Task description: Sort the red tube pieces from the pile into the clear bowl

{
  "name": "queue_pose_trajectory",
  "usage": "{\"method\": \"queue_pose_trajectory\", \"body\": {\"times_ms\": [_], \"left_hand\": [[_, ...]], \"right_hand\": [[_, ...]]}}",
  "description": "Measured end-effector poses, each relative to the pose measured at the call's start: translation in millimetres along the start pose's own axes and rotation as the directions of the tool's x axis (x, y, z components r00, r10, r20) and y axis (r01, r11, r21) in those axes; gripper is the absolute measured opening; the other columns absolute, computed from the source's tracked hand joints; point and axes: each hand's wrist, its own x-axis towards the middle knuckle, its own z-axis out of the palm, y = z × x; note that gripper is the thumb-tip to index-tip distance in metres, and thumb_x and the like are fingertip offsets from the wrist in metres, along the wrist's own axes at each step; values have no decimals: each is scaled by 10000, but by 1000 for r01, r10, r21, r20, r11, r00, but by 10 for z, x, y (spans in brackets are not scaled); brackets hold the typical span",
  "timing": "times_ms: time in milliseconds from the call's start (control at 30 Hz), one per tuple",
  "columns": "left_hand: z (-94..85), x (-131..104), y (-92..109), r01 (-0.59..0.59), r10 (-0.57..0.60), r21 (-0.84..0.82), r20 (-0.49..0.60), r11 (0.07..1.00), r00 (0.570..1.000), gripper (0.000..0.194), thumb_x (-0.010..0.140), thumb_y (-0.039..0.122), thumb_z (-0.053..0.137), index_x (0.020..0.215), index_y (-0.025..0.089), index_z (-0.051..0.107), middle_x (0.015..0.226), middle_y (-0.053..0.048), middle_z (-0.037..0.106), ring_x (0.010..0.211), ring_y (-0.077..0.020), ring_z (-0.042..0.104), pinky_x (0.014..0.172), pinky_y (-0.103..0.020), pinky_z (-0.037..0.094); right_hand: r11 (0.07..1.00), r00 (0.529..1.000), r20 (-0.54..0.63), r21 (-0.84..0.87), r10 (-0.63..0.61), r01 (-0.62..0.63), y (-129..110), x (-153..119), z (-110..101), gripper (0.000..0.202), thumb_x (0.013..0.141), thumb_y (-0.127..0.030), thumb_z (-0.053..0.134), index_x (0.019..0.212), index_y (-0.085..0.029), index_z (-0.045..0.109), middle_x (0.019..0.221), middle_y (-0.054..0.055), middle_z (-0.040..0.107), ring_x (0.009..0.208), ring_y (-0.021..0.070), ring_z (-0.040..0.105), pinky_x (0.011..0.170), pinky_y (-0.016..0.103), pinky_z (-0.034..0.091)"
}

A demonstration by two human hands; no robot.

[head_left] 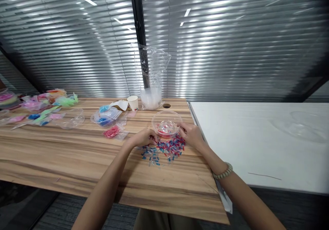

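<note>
A clear plastic bowl with some red pieces inside stands on the wooden table. In front of it lies a pile of small red and blue tube-like pieces, and a looser group of blue and clear ones is to its left. My left hand is at the bowl's left front, above the pieces, its fingers pinched; what is between them is too small to name. At the bowl's right rim is my right hand, fingers bent against the rim.
Left of the bowl are a bag of red pieces, a clear container with blue packets and a paper cup. A tall clear bag stands behind. Colourful packets cover the far left. A white table adjoins right.
</note>
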Motion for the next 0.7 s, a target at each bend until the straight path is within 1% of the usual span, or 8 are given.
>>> {"method": "queue_pose_trajectory", "body": {"times_ms": [100, 233, 300, 467, 700], "left_hand": [[-13, -3, 5, -14, 14, -20, 1, 1000, 1000, 101, 686, 106, 611, 744, 119, 693, 751, -47, 688, 666, -121, 586, 623, -185, 408], [-19, -5, -5, 8, -8, -32, -2, 999, 1000, 96, 697, 106, 605, 743, 103, 690, 748, -60, 690, 661, -123, 593, 618, -185, 415], [-18, -4, -7, 1, -1, -37, -8, 999, 1000, 96, 699, 103, 604, 742, 99, 690, 741, -64, 690, 657, -124, 595, 614, -185, 415], [-16, -1, -2, -27, 27, -46, -8, 999, 1000, 90, 703, 117, 604, 730, 107, 689, 703, -49, 681, 632, -115, 584, 594, -182, 406], [-3, 4, -21, -32, 33, -28, 5, 999, 999, 105, 698, 112, 598, 742, 116, 693, 714, -47, 676, 638, -116, 576, 592, -182, 401]], "right_hand": [[1000, 1000, 14, 7, 1, -1, 8, 0, 6, 256, 781, -124, 432, 888, -200, 652, 765, 17, 690, 625, 142, 599, 580, 229, 390], [999, 1000, 20, 33, -11, 11, 4, 4, -1, 250, 775, -117, 433, 879, -192, 647, 788, 23, 693, 654, 146, 612, 603, 228, 401], [999, 1000, 25, 36, -11, 10, -3, 8, -7, 246, 778, -121, 433, 875, -189, 648, 774, 26, 693, 644, 148, 611, 598, 229, 400], [1000, 1000, 28, 28, 0, -1, -22, 18, -21, 248, 774, -123, 436, 878, -189, 652, 736, 23, 692, 604, 146, 599, 579, 231, 391], [1000, 999, 49, 19, 14, -14, -28, 17, -21, 252, 779, -132, 446, 900, -204, 654, 766, 22, 699, 626, 152, 613, 584, 233, 394]]}}
